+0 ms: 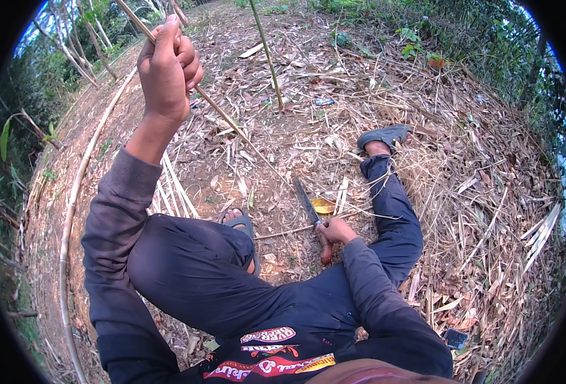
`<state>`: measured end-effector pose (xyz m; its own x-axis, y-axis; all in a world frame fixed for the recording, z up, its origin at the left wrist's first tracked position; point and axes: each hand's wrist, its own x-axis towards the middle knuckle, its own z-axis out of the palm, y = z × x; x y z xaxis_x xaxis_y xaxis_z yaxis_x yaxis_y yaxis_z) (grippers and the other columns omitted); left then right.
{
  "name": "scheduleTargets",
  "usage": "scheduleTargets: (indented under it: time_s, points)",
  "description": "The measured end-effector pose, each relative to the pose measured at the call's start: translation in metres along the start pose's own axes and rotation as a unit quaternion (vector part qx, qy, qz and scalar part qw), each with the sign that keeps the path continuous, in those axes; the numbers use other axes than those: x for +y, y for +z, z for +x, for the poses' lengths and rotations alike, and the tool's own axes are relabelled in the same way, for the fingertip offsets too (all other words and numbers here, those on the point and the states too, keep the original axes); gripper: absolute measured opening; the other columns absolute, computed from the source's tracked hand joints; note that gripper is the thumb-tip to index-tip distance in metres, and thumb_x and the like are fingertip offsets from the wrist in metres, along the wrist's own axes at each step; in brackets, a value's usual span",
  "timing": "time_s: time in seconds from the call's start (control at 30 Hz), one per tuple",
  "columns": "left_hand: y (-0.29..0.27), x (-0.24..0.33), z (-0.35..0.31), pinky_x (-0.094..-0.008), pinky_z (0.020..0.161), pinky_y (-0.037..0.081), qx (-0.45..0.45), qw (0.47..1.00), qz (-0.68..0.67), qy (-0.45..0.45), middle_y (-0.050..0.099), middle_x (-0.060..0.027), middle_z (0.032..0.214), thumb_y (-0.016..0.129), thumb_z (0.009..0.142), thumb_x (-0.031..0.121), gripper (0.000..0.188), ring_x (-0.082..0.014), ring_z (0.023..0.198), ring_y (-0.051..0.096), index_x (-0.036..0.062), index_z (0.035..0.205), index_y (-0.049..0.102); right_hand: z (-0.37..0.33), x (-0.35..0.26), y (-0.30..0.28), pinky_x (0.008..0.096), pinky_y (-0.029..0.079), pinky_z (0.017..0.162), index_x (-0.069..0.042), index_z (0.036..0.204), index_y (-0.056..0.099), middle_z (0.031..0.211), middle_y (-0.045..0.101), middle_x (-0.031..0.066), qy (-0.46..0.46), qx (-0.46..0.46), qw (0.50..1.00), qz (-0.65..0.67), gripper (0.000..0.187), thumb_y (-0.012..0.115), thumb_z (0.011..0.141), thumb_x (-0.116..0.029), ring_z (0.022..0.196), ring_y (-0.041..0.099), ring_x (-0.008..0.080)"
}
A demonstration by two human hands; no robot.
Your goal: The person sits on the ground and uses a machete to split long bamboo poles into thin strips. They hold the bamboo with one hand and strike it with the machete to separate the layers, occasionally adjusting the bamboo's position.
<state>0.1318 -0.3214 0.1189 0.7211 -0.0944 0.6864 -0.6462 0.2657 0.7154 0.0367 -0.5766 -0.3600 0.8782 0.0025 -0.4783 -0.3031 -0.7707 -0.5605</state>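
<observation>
My left hand [173, 64] is raised at the upper left, its fingers wrapped round a long thin cane-like stick [226, 120]. The stick slants from the top edge down to the right, toward the ground in front of me. Low between my legs, my right hand [338, 230] is closed on a long-bladed knife [306, 202] where the blade meets the reddish-brown handle. The blade points away from me and a little left. Just beyond that hand lies a yellow piece [323, 206], perhaps a leaf. My right palm is partly hidden.
Dry leaves and shavings cover the ground [283, 147]. Pale split strips [174, 189] lie beside my bent left knee. A long pole [71, 205] curves along the left. Ahead stands a thin green stem [267, 54]. A small dark object [455, 339] sits at lower right.
</observation>
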Motion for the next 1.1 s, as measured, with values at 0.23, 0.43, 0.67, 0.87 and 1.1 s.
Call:
scheduleTargets:
  time_s: [0.23,0.43,0.67,0.87,1.1]
  points:
    - [-0.001,-0.002,0.001,-0.0223,0.036,0.023,0.006,1.0,0.001,-0.001,0.028,0.0069,0.056,0.052,0.105,0.033,0.037,-0.0037,0.043,0.022,0.0182,0.074,0.038,-0.002,-0.002,-0.001,0.0464,0.054,0.083,0.007,0.098,0.072,0.095,0.071,0.0285,0.006,-0.005,1.0,0.001,0.059,0.06,0.093,-0.051,0.091,0.07,0.0416]
    - [-0.001,-0.001,0.001,-0.0223,0.036,0.023,0.004,1.0,-0.004,-0.005,0.028,0.0069,0.056,0.052,0.105,0.033,0.036,-0.0038,0.043,0.023,0.0181,0.075,0.039,0.001,0.001,0.001,0.0464,0.054,0.083,0.006,0.097,0.072,0.094,0.071,0.028,0.006,-0.011,1.0,0.014,0.058,0.061,0.092,-0.051,0.09,0.07,0.0413]
    - [0.001,0.001,0.0,-0.0225,0.036,0.022,0.009,1.0,0.002,-0.009,0.028,0.0068,0.056,0.051,0.105,0.034,0.036,-0.0041,0.043,0.022,0.018,0.075,0.039,0.012,0.014,0.014,0.0434,0.055,0.07,-0.004,0.095,0.075,0.075,0.071,0.0181,-0.033,0.045,0.998,-0.027,0.052,0.057,0.094,-0.053,0.072,0.07,0.0338]
    - [-0.001,0.0,0.0,-0.0226,0.036,0.022,0.009,1.0,0.001,-0.008,0.029,0.0067,0.056,0.052,0.105,0.034,0.036,-0.0042,0.043,0.022,0.018,0.075,0.039,0.012,0.014,0.014,0.043,0.055,0.07,-0.002,0.093,0.075,0.073,0.07,0.0183,-0.029,0.041,0.998,-0.031,0.054,0.057,0.095,-0.053,0.07,0.07,0.0335]
    - [0.001,0.0,0.0,-0.0226,0.036,0.022,0.01,1.0,-0.002,-0.008,0.028,0.0067,0.056,0.052,0.105,0.034,0.037,-0.0042,0.043,0.022,0.0178,0.075,0.038,0.009,0.012,0.012,0.0421,0.055,0.069,0.0,0.089,0.073,0.071,0.07,0.0175,-0.037,0.049,0.998,-0.032,0.055,0.056,0.095,-0.052,0.069,0.071,0.0322]
